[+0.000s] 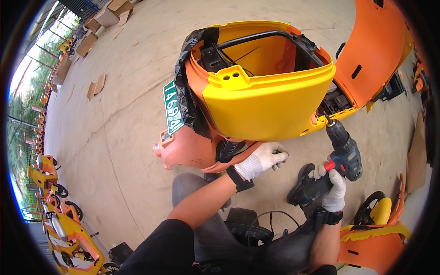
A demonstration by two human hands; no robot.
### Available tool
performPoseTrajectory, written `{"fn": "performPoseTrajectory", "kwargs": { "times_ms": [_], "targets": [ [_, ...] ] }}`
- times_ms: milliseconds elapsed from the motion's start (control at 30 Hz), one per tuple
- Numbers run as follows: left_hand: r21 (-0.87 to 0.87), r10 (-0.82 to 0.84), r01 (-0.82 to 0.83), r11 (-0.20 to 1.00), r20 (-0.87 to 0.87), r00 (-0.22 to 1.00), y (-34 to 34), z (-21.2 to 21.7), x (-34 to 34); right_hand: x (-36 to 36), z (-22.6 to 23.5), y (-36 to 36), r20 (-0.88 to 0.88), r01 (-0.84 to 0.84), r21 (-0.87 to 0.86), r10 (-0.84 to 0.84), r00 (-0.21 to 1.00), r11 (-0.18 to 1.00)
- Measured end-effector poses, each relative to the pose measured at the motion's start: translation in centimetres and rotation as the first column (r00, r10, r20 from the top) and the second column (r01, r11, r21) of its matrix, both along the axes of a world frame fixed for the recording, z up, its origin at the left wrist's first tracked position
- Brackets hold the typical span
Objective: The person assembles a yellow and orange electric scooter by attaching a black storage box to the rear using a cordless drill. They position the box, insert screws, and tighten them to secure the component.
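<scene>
We hold the cordless drill (341, 160) in our right hand (333, 188), gloved fingers closed fully around its grip. Its bit points up into the lower right corner of the yellow body panel (270, 103), where the panel meets the orange rear shell (376, 46). Our left hand (262, 160), also gloved, reaches under the panel's lower edge with fingers curled against the orange moulding (188, 149) — whether it grips anything there we cannot tell.

For a clean result, we judge the following points to matter:

- Keep the bit in line with the fastener axis; a tilted bit may slip and mar the plastic.
- Brace the panel from below with the left hand so the seam does not flex.
- Apply the trigger gently — plastic threads strip easily.

The green plate (173, 106) sits at the panel's left, behind black wrapping (188, 98).
</scene>
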State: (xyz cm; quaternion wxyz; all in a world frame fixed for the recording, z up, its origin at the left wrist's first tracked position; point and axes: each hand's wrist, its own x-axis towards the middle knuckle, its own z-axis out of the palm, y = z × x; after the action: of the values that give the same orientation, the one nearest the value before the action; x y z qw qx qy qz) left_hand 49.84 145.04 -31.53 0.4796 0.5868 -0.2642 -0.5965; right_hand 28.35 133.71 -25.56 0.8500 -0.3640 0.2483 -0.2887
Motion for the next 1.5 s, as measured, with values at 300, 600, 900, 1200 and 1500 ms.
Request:
{"fn": "performPoseTrajectory", "kwargs": {
  "times_ms": [300, 600, 900, 1200, 1500],
  "targets": [
    [-0.032, 0.042, -0.041, 0.999, 0.034, 0.999, 0.7, 0.7, 0.2, 0.7, -0.1, 1.1, -0.04, 0.084, 0.013, -0.083, 0.996, 0.996],
    [-0.047, -0.031, 0.02, 0.999, -0.247, 0.968, 0.1, 2.2, -1.6, 1.9, -1.2, 2.2, -0.118, -0.043, 0.113, 0.056, 0.991, 0.993],
    [0.004, 0.111, -0.118, 0.993, -0.371, 0.922, 0.4, 2.0, -1.1, 1.8, -0.4, 1.0, -0.03, 0.108, 0.219, -0.104, 0.994, 0.97],
    [-0.033, -0.217, 0.226, 0.974, 0.167, 0.962, 1.1, 11.4, 0.8, 1.9, -0.1, -2.0, 0.145, 0.212, 0.32, -0.269, 0.952, 0.923],
    [0.004, -0.081, 0.091, 0.996, 0.499, 0.863, 3.8, 26.6, 2.3, 1.5, -0.2, -2.7, 0.142, 0.22, 0.346, -0.283, 0.949, 0.912]
  ]
}}
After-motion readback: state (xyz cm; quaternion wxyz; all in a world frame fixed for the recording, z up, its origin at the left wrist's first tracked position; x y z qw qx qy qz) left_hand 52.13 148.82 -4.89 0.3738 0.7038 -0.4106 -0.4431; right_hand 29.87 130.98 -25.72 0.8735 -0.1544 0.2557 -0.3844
